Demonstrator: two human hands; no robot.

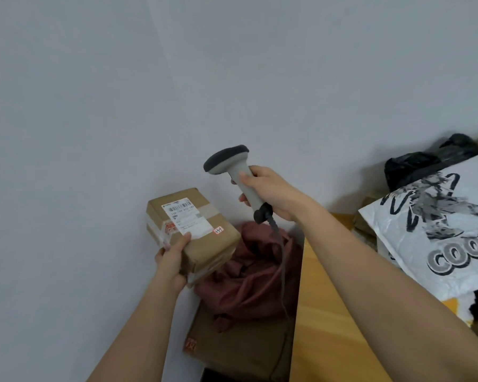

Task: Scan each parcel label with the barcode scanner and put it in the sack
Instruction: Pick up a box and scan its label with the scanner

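Plain grey wall behind; scan pending.
L hand grips brown cardboard parcel, white label up; R hand clasps grey corded scanner at 2 o'clock; maroon cloth sack waits.

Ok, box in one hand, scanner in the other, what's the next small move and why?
Probably tip the scanner in the right hand down toward the label. The left hand holds the box label-up, but the scanner head sits above and beside it.
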